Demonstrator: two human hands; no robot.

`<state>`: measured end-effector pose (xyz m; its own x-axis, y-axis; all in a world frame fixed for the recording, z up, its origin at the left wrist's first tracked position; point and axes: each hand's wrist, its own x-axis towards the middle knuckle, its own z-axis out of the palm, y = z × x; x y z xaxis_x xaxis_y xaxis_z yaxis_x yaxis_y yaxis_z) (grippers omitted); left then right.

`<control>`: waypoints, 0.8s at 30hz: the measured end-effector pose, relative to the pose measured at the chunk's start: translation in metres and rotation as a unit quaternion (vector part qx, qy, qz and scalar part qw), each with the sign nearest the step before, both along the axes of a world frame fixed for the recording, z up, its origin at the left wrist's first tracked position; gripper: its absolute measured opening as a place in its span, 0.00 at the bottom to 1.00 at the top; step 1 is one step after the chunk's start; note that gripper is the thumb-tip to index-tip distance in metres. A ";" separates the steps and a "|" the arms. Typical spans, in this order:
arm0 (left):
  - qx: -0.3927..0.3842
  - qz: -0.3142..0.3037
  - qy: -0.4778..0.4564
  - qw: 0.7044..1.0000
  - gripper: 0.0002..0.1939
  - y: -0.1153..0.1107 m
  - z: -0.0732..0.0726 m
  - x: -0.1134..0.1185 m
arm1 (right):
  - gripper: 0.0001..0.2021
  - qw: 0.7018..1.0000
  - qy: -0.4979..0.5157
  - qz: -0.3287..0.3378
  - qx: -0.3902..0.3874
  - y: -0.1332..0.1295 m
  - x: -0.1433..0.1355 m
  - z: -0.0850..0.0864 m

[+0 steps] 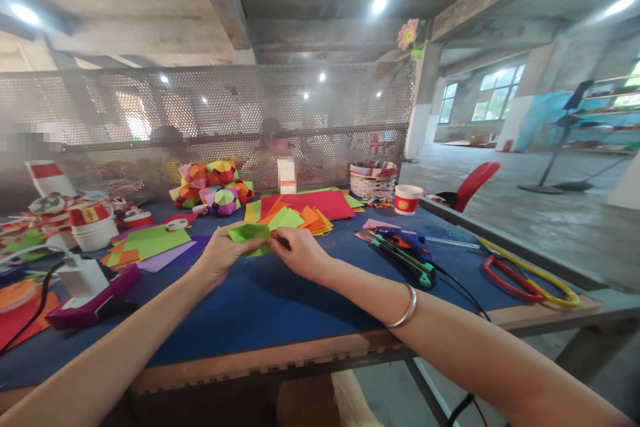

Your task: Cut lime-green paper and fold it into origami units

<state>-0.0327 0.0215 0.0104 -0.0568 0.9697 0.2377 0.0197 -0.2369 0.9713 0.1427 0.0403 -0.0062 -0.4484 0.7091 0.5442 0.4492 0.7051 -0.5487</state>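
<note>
A folded green paper [249, 233] is held in the air over the blue table top. My left hand [224, 255] grips its left and lower side, thumb across the front. At its right edge, my right hand [296, 248] pinches the paper between thumb and fingertips; a silver bangle is on that wrist. Just behind the hands lie loose orange and light green paper pieces [287, 217], beside a stack of red sheets [327, 205]. Colourful folded paper balls [223, 201] stand at the back, left of the red sheets.
To the left are green and purple sheets [156, 241], stacked paper cups [93, 225] and a purple power strip [95, 297]. On the right lie a cutter [400, 257], a blue glue gun [407, 240], scissors [530, 280], a paper cup [408, 200] and a woven basket [373, 179].
</note>
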 end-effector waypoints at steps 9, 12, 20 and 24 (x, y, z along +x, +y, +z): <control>0.028 0.045 0.007 0.999 0.21 0.000 0.000 0.002 | 0.16 0.994 0.020 0.015 -0.107 -0.003 -0.003 0.004; 0.049 0.056 0.005 0.997 0.25 0.000 -0.001 0.003 | 0.16 0.988 0.041 0.018 -0.147 -0.003 -0.005 0.004; 0.107 0.088 0.051 0.989 0.21 -0.001 -0.006 0.007 | 0.14 0.977 0.093 0.043 -0.187 -0.003 -0.012 -0.002; 0.137 0.124 0.073 0.980 0.19 0.000 -0.008 0.008 | 0.14 0.975 0.107 0.056 -0.188 0.000 -0.013 -0.005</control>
<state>-0.0247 0.0215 0.0026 -0.2295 0.8286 0.5106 0.2435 -0.4590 0.8544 0.1295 0.0400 -0.0112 -0.4396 0.8296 0.3443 0.2271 0.4736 -0.8510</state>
